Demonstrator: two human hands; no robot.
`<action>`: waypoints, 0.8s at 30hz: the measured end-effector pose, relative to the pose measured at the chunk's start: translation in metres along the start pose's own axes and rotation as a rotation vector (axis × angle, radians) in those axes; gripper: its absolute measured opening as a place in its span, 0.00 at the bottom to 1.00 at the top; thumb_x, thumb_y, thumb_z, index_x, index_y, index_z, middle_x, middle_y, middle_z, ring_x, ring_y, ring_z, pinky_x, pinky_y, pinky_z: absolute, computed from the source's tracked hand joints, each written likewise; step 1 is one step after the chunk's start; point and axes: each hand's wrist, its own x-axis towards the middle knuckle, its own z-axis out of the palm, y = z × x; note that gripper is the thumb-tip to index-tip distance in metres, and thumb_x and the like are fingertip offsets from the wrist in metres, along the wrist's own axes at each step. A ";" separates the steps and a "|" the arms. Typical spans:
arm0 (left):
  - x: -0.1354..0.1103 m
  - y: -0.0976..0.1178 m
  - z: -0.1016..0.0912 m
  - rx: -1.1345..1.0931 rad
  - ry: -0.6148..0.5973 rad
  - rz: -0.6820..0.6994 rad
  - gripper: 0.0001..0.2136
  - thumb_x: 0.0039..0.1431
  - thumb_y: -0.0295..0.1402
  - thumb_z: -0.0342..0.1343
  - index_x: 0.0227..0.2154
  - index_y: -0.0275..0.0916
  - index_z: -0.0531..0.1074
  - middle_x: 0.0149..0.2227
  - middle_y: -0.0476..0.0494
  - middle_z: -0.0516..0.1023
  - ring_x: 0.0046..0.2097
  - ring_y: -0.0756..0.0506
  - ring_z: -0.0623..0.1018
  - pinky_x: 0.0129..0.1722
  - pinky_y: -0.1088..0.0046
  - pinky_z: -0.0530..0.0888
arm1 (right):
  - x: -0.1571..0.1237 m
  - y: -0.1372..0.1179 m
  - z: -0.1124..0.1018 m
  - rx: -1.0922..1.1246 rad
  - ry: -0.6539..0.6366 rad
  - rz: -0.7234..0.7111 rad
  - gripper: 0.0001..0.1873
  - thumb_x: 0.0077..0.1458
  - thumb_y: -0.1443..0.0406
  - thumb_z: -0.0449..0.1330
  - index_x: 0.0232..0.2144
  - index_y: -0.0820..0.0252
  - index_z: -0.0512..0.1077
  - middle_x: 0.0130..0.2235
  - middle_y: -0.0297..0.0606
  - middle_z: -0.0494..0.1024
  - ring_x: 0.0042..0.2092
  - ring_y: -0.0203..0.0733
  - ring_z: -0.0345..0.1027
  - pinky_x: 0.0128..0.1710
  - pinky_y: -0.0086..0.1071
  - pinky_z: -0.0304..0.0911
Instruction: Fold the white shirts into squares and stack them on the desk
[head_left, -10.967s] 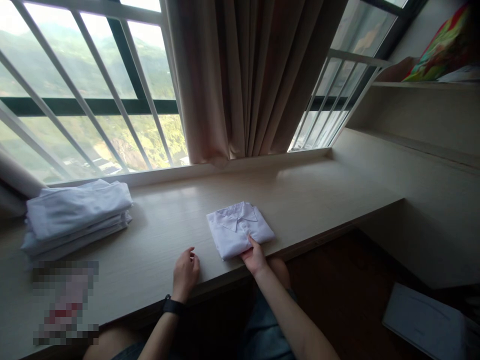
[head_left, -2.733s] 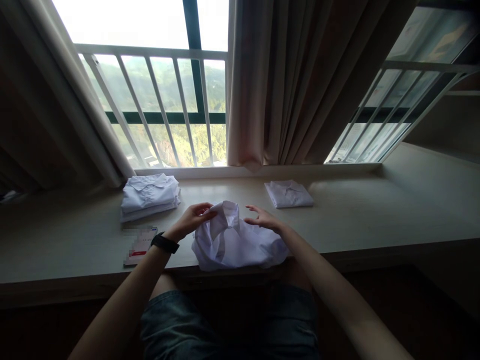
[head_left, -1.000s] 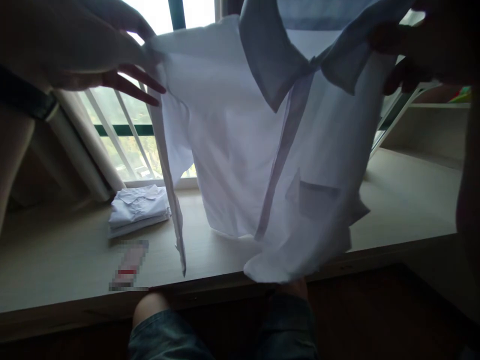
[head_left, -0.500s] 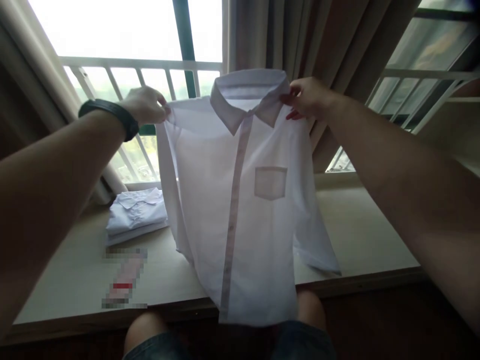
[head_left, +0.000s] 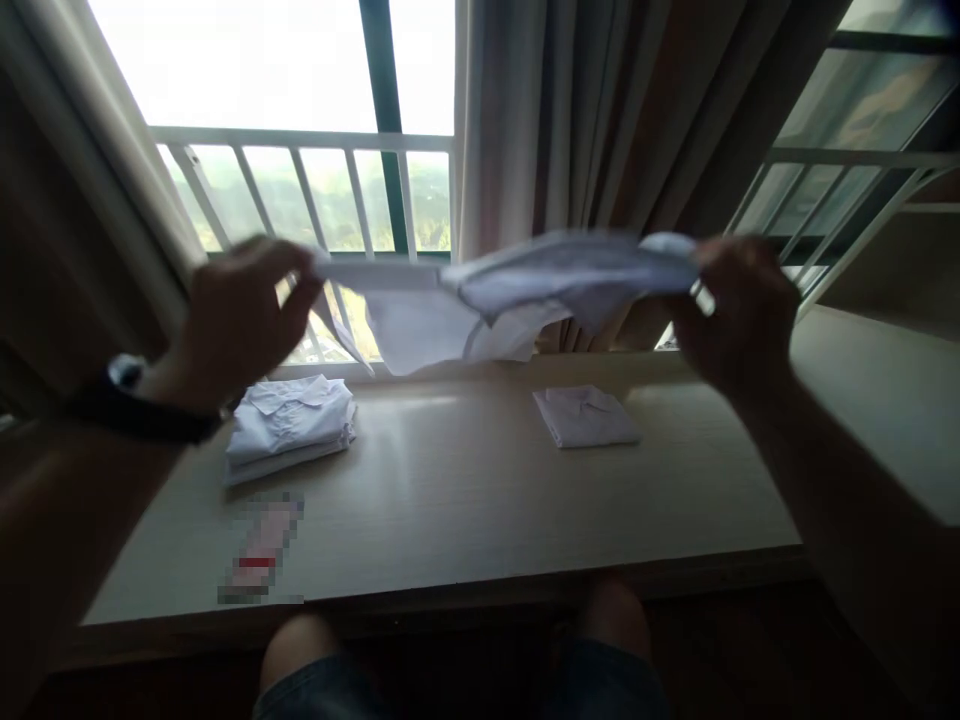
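A white collared shirt [head_left: 427, 325] is stretched in the air between my two hands, its body swung out away from me toward the window and blurred by motion. My left hand [head_left: 244, 310], with a dark band on the wrist, pinches the shirt at its left end. At the other end, near the collar, my right hand [head_left: 739, 310] is closed on the fabric. Below my left hand lies a stack of folded white shirts [head_left: 292, 420]. A single folded white shirt [head_left: 585, 415] lies flat on the ledge, left of my right forearm.
The pale wooden ledge [head_left: 450, 500] runs across in front of my knees. A pixelated pinkish item [head_left: 262, 545] rests near its front left. Behind are a window with white railing [head_left: 300, 140] and grey-brown curtains [head_left: 555, 120].
The shirt hung down facing me; now its body is flung up and away. Both hands have turned over, lowered and spread apart. The single folded shirt has come into view.
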 end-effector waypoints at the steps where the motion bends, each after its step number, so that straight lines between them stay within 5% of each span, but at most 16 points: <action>1: -0.025 -0.003 0.008 0.099 0.076 0.065 0.13 0.68 0.42 0.49 0.46 0.42 0.73 0.51 0.44 0.73 0.57 0.38 0.72 0.60 0.54 0.69 | -0.046 -0.006 0.002 0.054 -0.015 0.016 0.10 0.60 0.55 0.59 0.34 0.53 0.73 0.43 0.46 0.76 0.47 0.52 0.73 0.47 0.45 0.67; 4: -0.121 -0.025 0.060 0.140 0.041 0.126 0.12 0.68 0.38 0.45 0.41 0.42 0.73 0.46 0.41 0.75 0.56 0.39 0.74 0.59 0.59 0.70 | -0.186 -0.031 0.016 0.258 -0.251 0.231 0.07 0.59 0.57 0.57 0.35 0.39 0.76 0.43 0.41 0.75 0.45 0.57 0.73 0.43 0.49 0.70; 7: -0.219 -0.060 0.127 0.101 -0.113 0.003 0.14 0.67 0.33 0.43 0.42 0.42 0.75 0.48 0.37 0.76 0.61 0.38 0.70 0.62 0.59 0.68 | -0.305 -0.062 0.040 0.384 -0.467 0.523 0.12 0.61 0.57 0.52 0.34 0.41 0.77 0.42 0.43 0.74 0.44 0.55 0.73 0.44 0.47 0.71; 11: -0.301 -0.102 0.187 0.101 -0.297 -0.198 0.16 0.61 0.28 0.45 0.44 0.45 0.77 0.49 0.40 0.78 0.60 0.37 0.72 0.61 0.58 0.70 | -0.397 -0.089 0.070 0.447 -0.689 0.625 0.13 0.61 0.59 0.52 0.36 0.46 0.78 0.44 0.44 0.74 0.46 0.55 0.73 0.48 0.47 0.71; 16: -0.326 -0.113 0.200 0.190 -0.338 -0.265 0.19 0.59 0.27 0.44 0.46 0.44 0.78 0.50 0.39 0.77 0.61 0.37 0.72 0.62 0.59 0.69 | -0.419 -0.095 0.090 0.356 -0.755 0.556 0.12 0.59 0.62 0.55 0.36 0.45 0.79 0.46 0.44 0.75 0.50 0.57 0.70 0.53 0.51 0.67; 21: -0.319 -0.076 0.199 0.401 -0.314 -0.267 0.20 0.52 0.29 0.52 0.48 0.42 0.78 0.56 0.36 0.75 0.65 0.25 0.62 0.61 0.42 0.63 | -0.403 -0.097 0.099 0.326 -0.851 0.545 0.09 0.58 0.63 0.59 0.35 0.48 0.81 0.56 0.41 0.73 0.53 0.57 0.69 0.56 0.51 0.64; 24: -0.306 -0.054 0.218 0.387 -0.302 -0.190 0.21 0.54 0.29 0.53 0.51 0.43 0.77 0.58 0.37 0.73 0.66 0.27 0.61 0.60 0.44 0.64 | -0.382 -0.090 0.101 0.522 -0.979 0.488 0.07 0.55 0.63 0.62 0.34 0.50 0.81 0.59 0.38 0.72 0.56 0.55 0.68 0.59 0.48 0.63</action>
